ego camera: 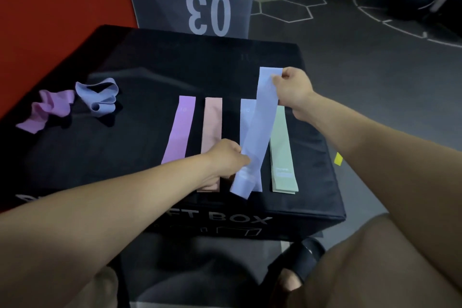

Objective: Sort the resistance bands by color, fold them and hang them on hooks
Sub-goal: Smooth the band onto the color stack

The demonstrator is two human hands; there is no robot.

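A light blue resistance band (260, 127) is stretched flat between my hands above the black soft box (125, 147). My right hand (293, 90) pinches its far end and my left hand (228, 157) pinches it near its close end. Under it on the box lie flat bands side by side: a purple band (180, 130), a pink band (212, 125), another light blue band (246, 115) and a green band (281, 147). At the box's left lie a crumpled purple band (47, 110) and a crumpled light blue band (100, 96).
A grey box marked 03 (200, 5) stands behind the black box, with a red block (55, 7) to the left. Dark floor with hexagon lines (375, 70) lies on the right. My knees and a black sandal (300, 262) are at the bottom.
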